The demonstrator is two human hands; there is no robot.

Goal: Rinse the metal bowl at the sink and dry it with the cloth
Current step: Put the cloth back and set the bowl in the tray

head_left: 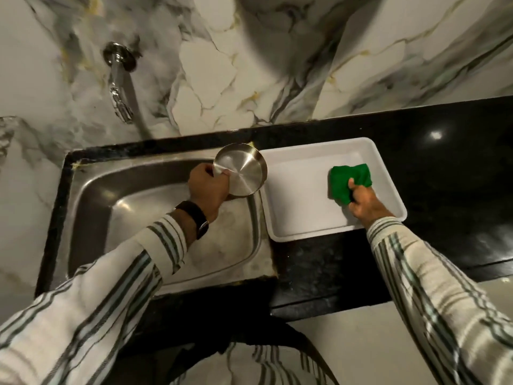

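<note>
Bowl, light, stiff, likely slick, sits rim-pinched in left hand mid-frame over sink; right hand clutches soft cloth.

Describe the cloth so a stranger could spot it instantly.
Start at the steel sink set in the black counter; a white tray sits just right of it. The cloth lies bunched in that tray, gripped by the right hand, the only bright green thing.

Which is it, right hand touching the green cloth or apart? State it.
Touching. The head view shows the right hand gripping the green cloth, thumb pressed on top.
</note>
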